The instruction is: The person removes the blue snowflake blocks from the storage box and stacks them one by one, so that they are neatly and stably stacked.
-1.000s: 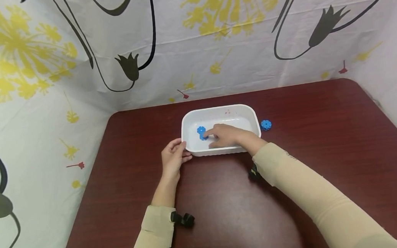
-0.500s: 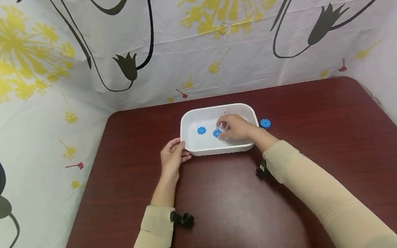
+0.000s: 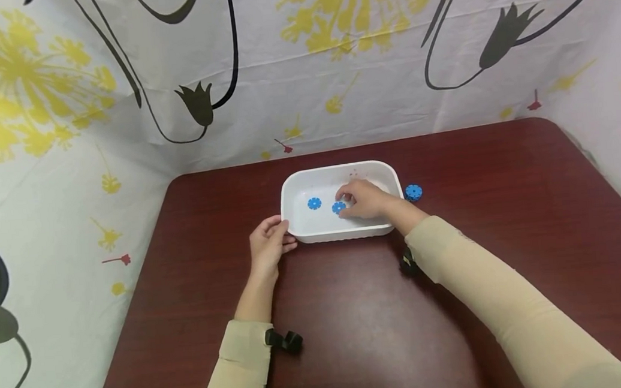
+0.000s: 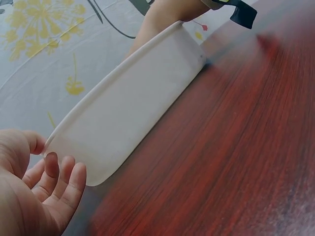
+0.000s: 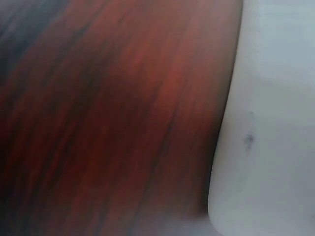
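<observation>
A white plastic tray (image 3: 313, 237), rectangular with rounded corners, stands on the table. My left hand (image 3: 267, 245) holds its near left corner; in the left wrist view the thumb is at the rim and the fingers curl by the outer wall. Inside the tray my right hand (image 3: 367, 201) has its thumb and fingers curled about the edges of a blue notched disc (image 3: 338, 207) near the floor. A second blue notched disc (image 3: 314, 203) lies flat to its left. The right wrist view shows only the tray's outer wall (image 5: 266, 123) and the table, not the hand.
Outside the tray's right end, close to its wall, sits another blue notched disc (image 3: 414, 192). The dark red wooden table (image 3: 362, 310) reaches to a patterned white cloth (image 3: 369, 106) behind. Black camera mounts (image 3: 285, 341) are worn at the wrists.
My right hand has drawn one blue disc rightward, away from the other, its fingers going from pointing to curled. Over the last half second it barely moves. The left hand stays at the tray's corner.
</observation>
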Demonstrator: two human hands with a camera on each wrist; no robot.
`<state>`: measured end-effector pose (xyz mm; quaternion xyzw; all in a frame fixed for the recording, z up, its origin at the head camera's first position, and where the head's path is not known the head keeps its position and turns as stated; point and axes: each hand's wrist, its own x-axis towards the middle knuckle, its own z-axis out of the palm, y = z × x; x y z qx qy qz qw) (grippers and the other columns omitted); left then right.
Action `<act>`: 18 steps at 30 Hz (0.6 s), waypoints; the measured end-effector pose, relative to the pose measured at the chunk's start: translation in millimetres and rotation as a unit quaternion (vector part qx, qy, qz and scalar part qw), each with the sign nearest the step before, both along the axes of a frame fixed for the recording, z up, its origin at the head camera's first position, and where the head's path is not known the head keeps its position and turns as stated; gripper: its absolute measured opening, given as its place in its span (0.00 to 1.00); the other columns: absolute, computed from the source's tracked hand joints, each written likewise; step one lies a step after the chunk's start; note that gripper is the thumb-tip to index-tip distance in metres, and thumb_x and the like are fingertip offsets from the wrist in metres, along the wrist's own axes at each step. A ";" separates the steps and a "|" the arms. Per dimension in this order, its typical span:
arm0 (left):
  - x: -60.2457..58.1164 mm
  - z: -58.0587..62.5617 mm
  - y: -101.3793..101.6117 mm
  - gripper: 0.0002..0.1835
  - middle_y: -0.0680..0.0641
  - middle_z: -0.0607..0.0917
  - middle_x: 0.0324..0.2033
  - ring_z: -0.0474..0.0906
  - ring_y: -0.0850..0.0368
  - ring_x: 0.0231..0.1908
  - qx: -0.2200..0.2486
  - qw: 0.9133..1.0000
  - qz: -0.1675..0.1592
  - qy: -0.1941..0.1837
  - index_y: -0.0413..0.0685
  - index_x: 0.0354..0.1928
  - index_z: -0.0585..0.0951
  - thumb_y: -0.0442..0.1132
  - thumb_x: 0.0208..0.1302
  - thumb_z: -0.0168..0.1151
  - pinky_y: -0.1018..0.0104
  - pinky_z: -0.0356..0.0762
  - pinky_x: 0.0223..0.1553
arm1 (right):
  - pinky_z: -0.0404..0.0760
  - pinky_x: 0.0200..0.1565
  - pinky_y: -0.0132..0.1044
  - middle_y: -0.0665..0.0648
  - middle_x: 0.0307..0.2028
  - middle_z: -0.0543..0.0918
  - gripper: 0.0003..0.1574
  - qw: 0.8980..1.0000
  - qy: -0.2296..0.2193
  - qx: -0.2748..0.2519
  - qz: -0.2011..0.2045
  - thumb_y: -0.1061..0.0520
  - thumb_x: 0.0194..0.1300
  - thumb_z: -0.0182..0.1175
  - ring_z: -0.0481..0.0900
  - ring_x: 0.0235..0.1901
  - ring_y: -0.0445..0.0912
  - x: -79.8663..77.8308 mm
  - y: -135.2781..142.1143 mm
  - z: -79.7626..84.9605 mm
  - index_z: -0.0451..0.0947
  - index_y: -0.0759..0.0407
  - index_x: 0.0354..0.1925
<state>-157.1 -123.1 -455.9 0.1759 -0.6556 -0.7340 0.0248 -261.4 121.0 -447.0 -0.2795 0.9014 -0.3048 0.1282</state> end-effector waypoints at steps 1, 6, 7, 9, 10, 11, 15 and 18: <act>0.1 -0.2 -0.3 0.16 0.43 0.83 0.33 0.80 0.59 0.20 -0.001 1.000 0.000 -0.001 0.33 0.54 0.79 0.33 0.68 0.64 0.68 0.87 0.26 | 0.77 0.53 0.48 0.62 0.43 0.81 0.22 1.000 -0.003 0.005 0.003 0.57 0.60 0.73 0.75 0.44 0.53 0.4 -0.5 -0.2 0.82 0.65 0.51; 0.4 -0.6 -0.8 0.16 0.40 0.83 0.35 0.80 0.60 0.21 -0.004 1.000 0.001 -0.006 0.34 0.55 0.79 0.33 0.68 0.63 0.68 0.87 0.26 | 0.76 0.55 0.49 0.61 0.44 0.79 0.21 1.000 -0.017 0.019 0.007 0.56 0.60 0.73 0.74 0.45 0.53 2.0 -1.8 -0.3 0.78 0.65 0.46; 0.4 -0.6 -1.0 0.16 0.39 0.83 0.35 0.80 0.60 0.21 -0.005 1.000 0.000 -0.006 0.34 0.55 0.79 0.33 0.68 0.63 0.68 0.87 0.26 | 0.76 0.54 0.48 0.60 0.43 0.78 0.21 1.000 -0.017 0.020 0.006 0.56 0.60 0.73 0.74 0.44 0.52 2.2 -2.0 -0.3 0.77 0.64 0.45; 0.3 -0.6 -1.2 0.16 0.39 0.83 0.35 0.80 0.60 0.21 -0.005 1.000 0.000 -0.006 0.34 0.55 0.79 0.33 0.68 0.63 0.68 0.87 0.26 | 0.76 0.52 0.47 0.60 0.41 0.78 0.20 1.000 -0.013 0.016 0.005 0.57 0.60 0.73 0.74 0.43 0.52 2.6 -2.2 -0.3 0.74 0.63 0.44; 0.3 -0.6 -1.2 0.16 0.38 0.83 0.35 0.80 0.60 0.21 -0.004 1.000 0.000 -0.005 0.34 0.55 0.79 0.33 0.68 0.63 0.68 0.87 0.26 | 0.77 0.51 0.47 0.60 0.40 0.79 0.20 1.000 -0.011 0.012 0.002 0.58 0.60 0.72 0.74 0.42 0.52 2.9 -2.3 -0.4 0.72 0.63 0.43; 0.3 -0.6 -1.3 0.16 0.38 0.83 0.36 0.80 0.60 0.21 -0.003 1.000 0.000 -0.005 0.34 0.55 0.79 0.33 0.69 0.63 0.68 0.87 0.26 | 0.77 0.51 0.47 0.60 0.40 0.80 0.21 1.000 -0.013 0.008 -0.002 0.58 0.61 0.72 0.75 0.42 0.53 3.0 -2.0 -0.2 0.71 0.63 0.44; 0.8 -0.4 -1.3 0.16 0.38 0.83 0.36 0.80 0.60 0.20 0.002 1.000 0.000 -0.001 0.33 0.55 0.79 0.33 0.69 0.63 0.68 0.87 0.26 | 0.78 0.54 0.49 0.64 0.43 0.82 0.27 0.999 -0.025 -0.002 -0.022 0.59 0.60 0.73 0.78 0.44 0.54 2.7 -0.8 0.7 0.70 0.64 0.51; 1.3 0.0 -1.0 0.15 0.40 0.83 0.35 0.80 0.59 0.21 0.001 1.000 0.000 0.001 0.34 0.54 0.79 0.33 0.68 0.64 0.68 0.87 0.26 | 0.78 0.54 0.48 0.64 0.44 0.82 0.32 0.999 -0.034 0.000 -0.030 0.58 0.58 0.75 0.78 0.44 0.54 2.1 0.0 1.0 0.72 0.66 0.56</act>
